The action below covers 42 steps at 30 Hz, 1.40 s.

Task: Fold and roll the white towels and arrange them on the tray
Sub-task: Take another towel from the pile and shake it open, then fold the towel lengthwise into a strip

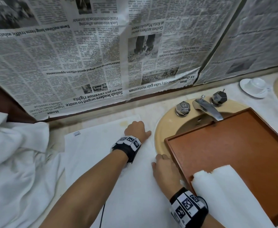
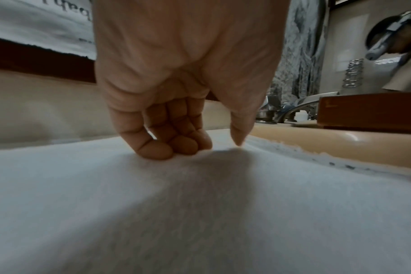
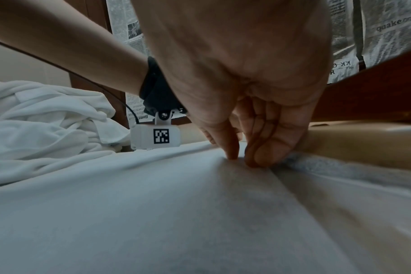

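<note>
Pinched between the thumb and curled fingers of the right hand [image 3: 249, 118] is the right edge of the flat white towel [image 1: 102, 162], close beside the rim of the basin [image 1: 161, 137]; the cloth is drawn into a small ridge under the fingertips [image 3: 258, 157]. Farther along the same edge, the left hand [image 1: 137, 129] is set down on the towel with its fingers bent, their tips [image 2: 167, 148] pressed into the cloth and the thumb held just above it; whether any cloth is actually held there cannot be told. The towel is spread on the pale counter [image 1: 151, 112], with a small label [image 1: 76, 133] showing near its far left corner.

To the right, a wooden tray [image 1: 233, 145] is laid across the basin, and one rolled white towel [image 1: 225, 191] is seen lying at its near end, partly over the near rim. To the left, a heap of crumpled white towels [image 1: 16, 162] is piled on the counter.

Behind the tray a chrome tap [image 1: 207, 109] is flanked by two faceted knobs [image 1: 182, 108]. Farther right, a white cup on a saucer [image 1: 254, 87] is placed on the counter. The wall behind is covered with newspaper sheets [image 1: 85, 55].
</note>
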Available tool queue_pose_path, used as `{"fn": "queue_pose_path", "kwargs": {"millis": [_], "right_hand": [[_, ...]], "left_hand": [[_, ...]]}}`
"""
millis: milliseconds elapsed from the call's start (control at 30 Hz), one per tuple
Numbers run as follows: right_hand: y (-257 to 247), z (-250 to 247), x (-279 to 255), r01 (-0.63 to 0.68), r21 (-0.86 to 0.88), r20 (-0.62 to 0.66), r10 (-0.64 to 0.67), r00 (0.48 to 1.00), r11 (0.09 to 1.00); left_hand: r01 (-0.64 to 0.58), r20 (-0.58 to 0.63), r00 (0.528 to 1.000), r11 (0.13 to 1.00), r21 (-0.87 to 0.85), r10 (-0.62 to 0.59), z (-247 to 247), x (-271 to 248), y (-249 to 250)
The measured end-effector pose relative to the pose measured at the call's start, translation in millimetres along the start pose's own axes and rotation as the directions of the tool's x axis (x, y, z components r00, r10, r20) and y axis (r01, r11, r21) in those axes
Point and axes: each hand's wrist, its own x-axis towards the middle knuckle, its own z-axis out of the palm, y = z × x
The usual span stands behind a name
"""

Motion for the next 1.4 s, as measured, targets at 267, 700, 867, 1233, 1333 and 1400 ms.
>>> {"fn": "queue_pose_path", "kwargs": {"millis": [267, 700, 867, 1233, 1333, 1400], "right_hand": [[-9.5, 0.6, -2.7, -0.031, -0.040, 0.008, 0.031, 0.999, 0.999], [-8.5, -18.2, -15.9, -0.066, 0.156, 0.099, 0.051, 0.994, 0.986], [-12.9, -47.4, -36.8, -0.029, 0.354, 0.017, 0.024, 1.000, 0.935], [-182.9, -51.9, -65.9, 0.387, 0.104, 0.092, -0.397, 0.913, 0.916], [-212.0, -19.2, -64.4, 0.417, 0.094, 0.193, -0.428, 0.883, 0.904], [-219.3, 3.3, -64.1, 0.433, 0.069, 0.228, -0.437, 0.870, 0.899]], "left_hand": [[0.052, -0.024, 0.998, 0.994, -0.094, -0.055, -1.9, -6.5, 6.0], [0.131, -0.050, 0.968, 0.666, -0.734, -0.245, -15.2, -37.9, -18.6], [0.099, -0.045, 0.963, 0.504, -0.858, -0.265, -41.4, -57.7, -37.8], [0.142, -0.116, 0.837, 0.416, -0.898, -0.534, -79.5, -114.6, -196.4], [0.265, -0.141, 0.809, 0.569, -0.779, -0.570, -71.5, -125.1, -231.2], [0.317, -0.153, 0.816, 0.652, -0.689, -0.558, -62.5, -129.2, -243.1]]}}
